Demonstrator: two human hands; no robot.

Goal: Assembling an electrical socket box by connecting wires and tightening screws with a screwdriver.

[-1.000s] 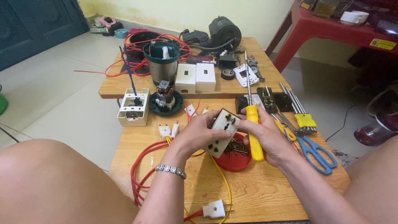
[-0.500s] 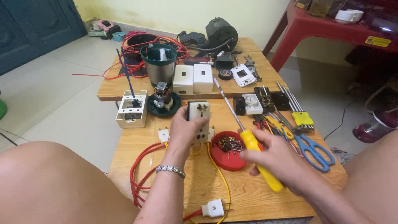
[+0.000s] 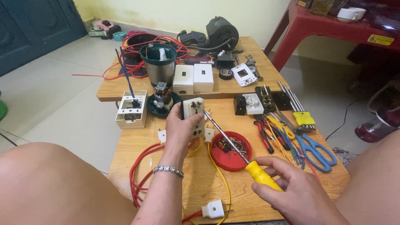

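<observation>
My left hand [image 3: 180,127] was wrapped around a white socket block [image 3: 194,118], fingers closed on its side and holding it upright above the wooden table [image 3: 200,183]. My right hand [image 3: 298,193] was closed around the yellow handle of a screwdriver [image 3: 239,152], and the metal shaft ran up and to the left until its tip touched the socket block's face near the top edge. Under the shaft, between my two hands, sat a red dish [image 3: 230,153] with small screws in it. Just right of the dish, beyond my right hand, lay pliers [image 3: 266,131] and blue-handled scissors [image 3: 318,152] among loose coloured wires. A red cable [image 3: 139,175] looped on the table below my left wrist, and a small white plug [image 3: 212,208] lay close to my forearm at the near edge. Ahead of my left hand stood an open white box [image 3: 131,112] and a small motor [image 3: 161,98] on a dark base.
</observation>
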